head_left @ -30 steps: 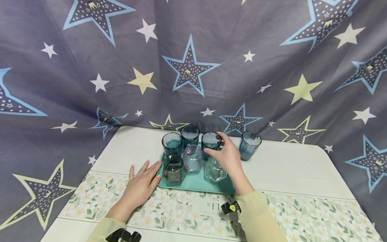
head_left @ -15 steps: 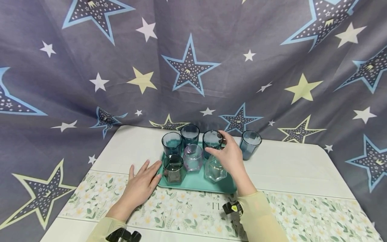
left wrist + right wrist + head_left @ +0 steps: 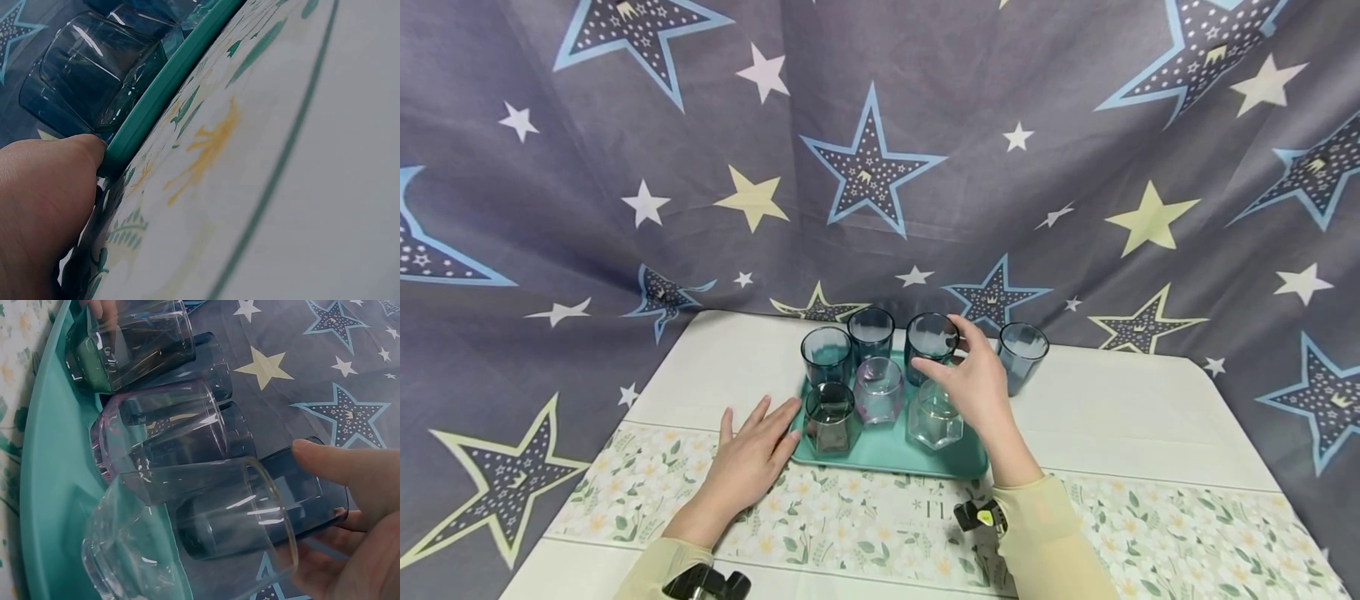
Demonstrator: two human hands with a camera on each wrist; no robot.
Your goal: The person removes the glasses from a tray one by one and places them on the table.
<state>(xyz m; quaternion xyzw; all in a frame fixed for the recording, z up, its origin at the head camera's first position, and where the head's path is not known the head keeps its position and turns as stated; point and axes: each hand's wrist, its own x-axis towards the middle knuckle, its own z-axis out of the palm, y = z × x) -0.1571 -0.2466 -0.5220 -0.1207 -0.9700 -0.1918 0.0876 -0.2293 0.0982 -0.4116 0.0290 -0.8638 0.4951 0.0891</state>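
Observation:
My right hand (image 3: pixel 977 387) grips a blue drinking glass (image 3: pixel 927 343) near its rim, thumb on the near side and fingers behind. In the right wrist view this blue glass (image 3: pixel 306 494) is upright behind a clear glass (image 3: pixel 206 519), and its base lies over the back of the teal tray (image 3: pixel 880 457). My left hand (image 3: pixel 748 458) lies with extended fingers at the tray's left edge. The left wrist view has the thumb (image 3: pixel 81 153) against the tray's corner. Nearest the left hand stands a smoky grey glass (image 3: pixel 831 425).
Also on the tray are a purple-tinted glass (image 3: pixel 878 392) and two more blue glasses, one at the back left (image 3: pixel 826 358) and one behind it (image 3: pixel 871 333). Off the tray, to the right of the right hand, stands another blue glass (image 3: pixel 1022 358). A starry curtain (image 3: pixel 865 167) hangs behind the table.
The right hand and its blue glass have shifted up and slightly right, the glass rising a little. The left hand and the other glasses stay put.

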